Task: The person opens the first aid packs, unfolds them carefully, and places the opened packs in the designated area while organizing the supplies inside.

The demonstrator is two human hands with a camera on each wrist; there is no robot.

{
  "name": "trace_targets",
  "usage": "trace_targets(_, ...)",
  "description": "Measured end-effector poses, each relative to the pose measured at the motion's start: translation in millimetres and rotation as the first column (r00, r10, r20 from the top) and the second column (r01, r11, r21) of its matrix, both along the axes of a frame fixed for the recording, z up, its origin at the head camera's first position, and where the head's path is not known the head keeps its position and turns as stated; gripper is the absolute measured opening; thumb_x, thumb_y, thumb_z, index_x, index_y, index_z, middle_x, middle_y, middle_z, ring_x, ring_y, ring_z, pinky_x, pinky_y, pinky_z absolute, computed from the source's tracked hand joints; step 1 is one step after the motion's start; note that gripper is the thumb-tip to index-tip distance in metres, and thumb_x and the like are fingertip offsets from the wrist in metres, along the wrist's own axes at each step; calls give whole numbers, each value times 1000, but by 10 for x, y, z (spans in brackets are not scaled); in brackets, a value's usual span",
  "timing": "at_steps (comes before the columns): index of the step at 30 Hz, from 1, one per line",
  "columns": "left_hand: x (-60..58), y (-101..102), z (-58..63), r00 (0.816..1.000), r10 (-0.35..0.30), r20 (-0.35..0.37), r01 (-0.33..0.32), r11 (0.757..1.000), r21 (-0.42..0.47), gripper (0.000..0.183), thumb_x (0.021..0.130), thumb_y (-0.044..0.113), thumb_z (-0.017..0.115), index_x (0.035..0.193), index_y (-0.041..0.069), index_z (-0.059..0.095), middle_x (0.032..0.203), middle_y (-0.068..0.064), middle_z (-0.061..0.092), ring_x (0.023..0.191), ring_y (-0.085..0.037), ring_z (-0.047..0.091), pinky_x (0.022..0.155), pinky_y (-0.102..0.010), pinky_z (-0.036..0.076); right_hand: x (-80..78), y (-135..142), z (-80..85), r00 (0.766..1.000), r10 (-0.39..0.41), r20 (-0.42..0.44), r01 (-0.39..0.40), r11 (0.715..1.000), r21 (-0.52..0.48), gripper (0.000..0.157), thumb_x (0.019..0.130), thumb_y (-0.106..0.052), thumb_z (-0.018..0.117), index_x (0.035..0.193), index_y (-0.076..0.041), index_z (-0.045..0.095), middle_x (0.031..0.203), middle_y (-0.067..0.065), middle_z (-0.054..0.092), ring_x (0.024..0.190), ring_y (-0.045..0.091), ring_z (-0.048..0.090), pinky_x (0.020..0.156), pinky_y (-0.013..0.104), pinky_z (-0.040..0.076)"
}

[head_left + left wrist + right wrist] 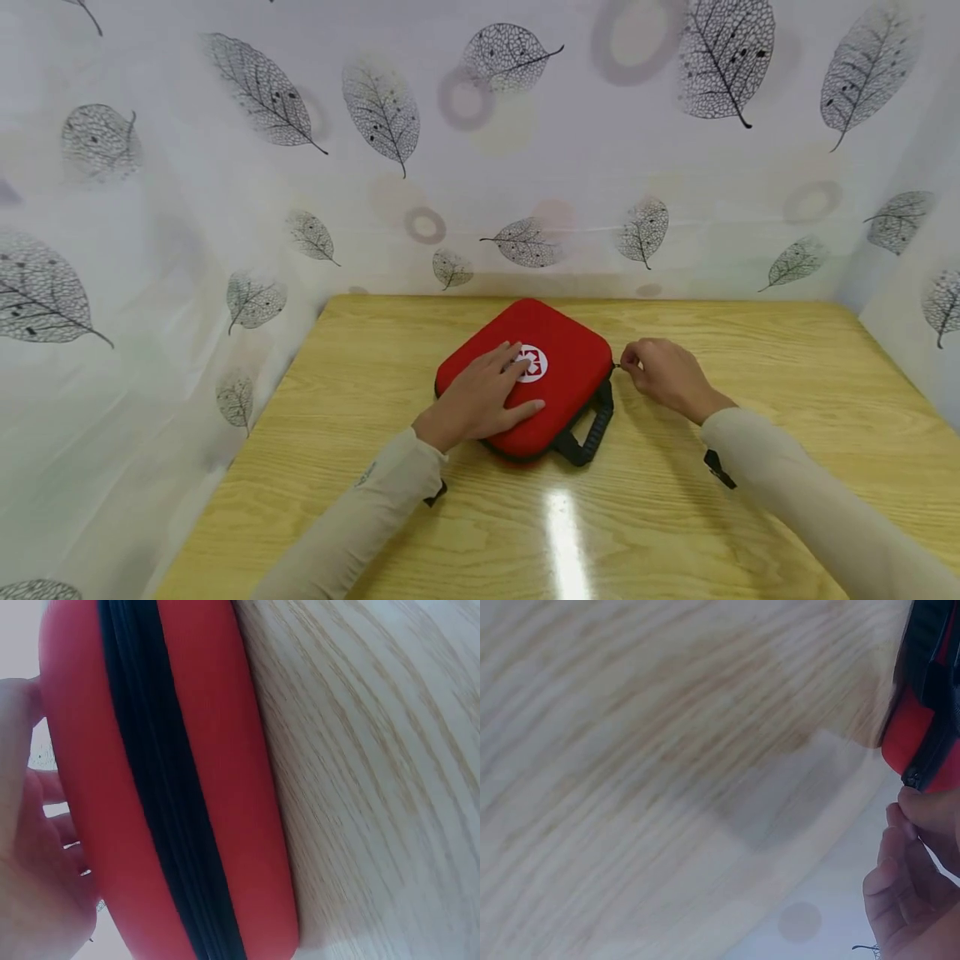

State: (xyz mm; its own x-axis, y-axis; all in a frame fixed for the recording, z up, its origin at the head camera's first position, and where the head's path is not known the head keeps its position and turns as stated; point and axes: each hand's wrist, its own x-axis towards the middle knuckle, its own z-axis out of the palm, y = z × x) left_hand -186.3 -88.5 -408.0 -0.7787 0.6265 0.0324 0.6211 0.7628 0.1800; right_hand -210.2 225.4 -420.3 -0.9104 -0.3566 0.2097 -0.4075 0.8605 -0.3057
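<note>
Round white emblem (533, 364) with a cross-like sign (533, 364) on the red case (573, 358); small mark (366, 474) on left sleeve (375, 508) unreadable

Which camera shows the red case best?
The head view, because it shows most of the red case and its handle. Left wrist view shows one side close up; right wrist view, only a cropped end.

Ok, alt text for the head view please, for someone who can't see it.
A red case lies on a wood-grain table, the left hand resting on top while the right hand pinches the zipper pull at one corner.
</note>
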Motion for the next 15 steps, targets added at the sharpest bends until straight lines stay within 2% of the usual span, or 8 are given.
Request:
trace_targets(7,11,-7,-15,1000,-15,-22,15,999,28,69,98,55,57,151,11,46,159,-9,38,147,-28,34,119,-42,29,-107,-24,-31,1000,-11,-5,11,1000,-14,9,86,2,66,87,-2,74,88,10,70,74,24,62,63,44,53)
trace_targets(15,19,8,-19,998,-13,-58,14,1000,9,69,98,58,54,149,11,49,153,-11,43,139,-26,40,117,-38,33,-226,-51,-40,1000,-14,0,14,999,-36,10,88,1,66,91,-1,76,90,11,73,75,27,65,65,47,55)
